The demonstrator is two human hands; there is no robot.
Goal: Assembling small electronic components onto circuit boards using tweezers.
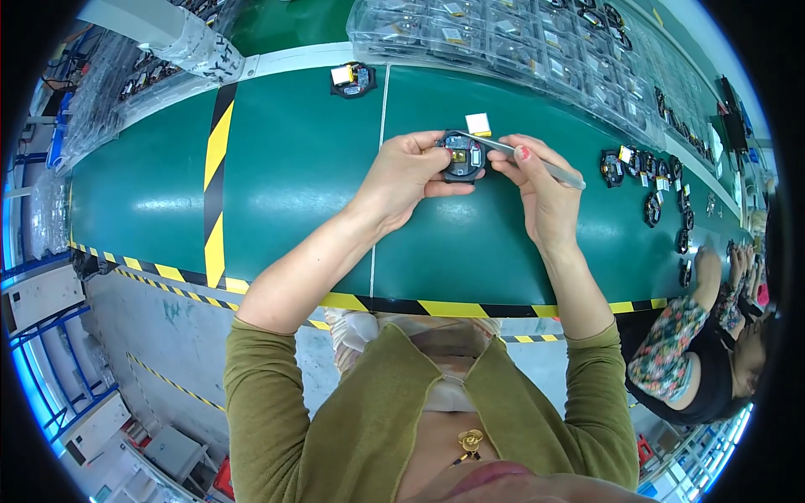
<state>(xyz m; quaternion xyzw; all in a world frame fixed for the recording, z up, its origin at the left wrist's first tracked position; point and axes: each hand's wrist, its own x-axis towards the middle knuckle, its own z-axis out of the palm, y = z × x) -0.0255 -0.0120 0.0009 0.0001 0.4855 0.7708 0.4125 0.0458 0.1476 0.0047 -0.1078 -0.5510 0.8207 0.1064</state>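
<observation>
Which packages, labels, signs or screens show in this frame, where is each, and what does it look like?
Clear plastic trays: stacked along the belt's far edge, compartmented, transparent, holding small parts.
White-and-yellow tab: beside the round black module held in the left hand, small, rectangular.
Yellow-and-white tab: on a black module lying farther up the belt, small, squarish.
Dark screen: far right edge, narrow, black; details too small to tell.
</observation>
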